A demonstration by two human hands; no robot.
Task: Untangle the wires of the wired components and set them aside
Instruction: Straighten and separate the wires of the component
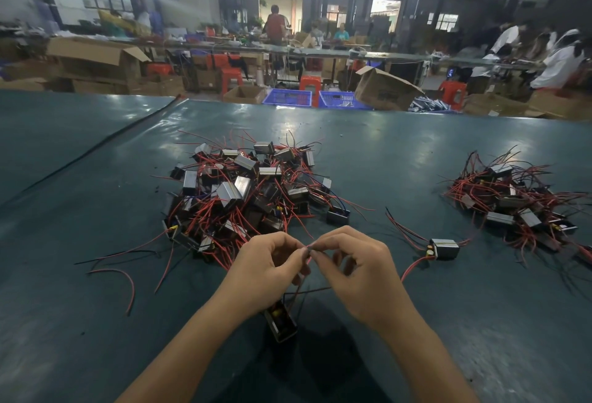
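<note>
Hands: left hand (266,263) and right hand (355,269) together, fingertips pinching one thin red wire (308,258).
Component: small black box component (281,322) toward the desk's (96,338) near edge, nearer left hand.

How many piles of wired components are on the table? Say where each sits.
2: the big pile in the middle; the smaller pile at the far right, reaching the frame edge.
</note>
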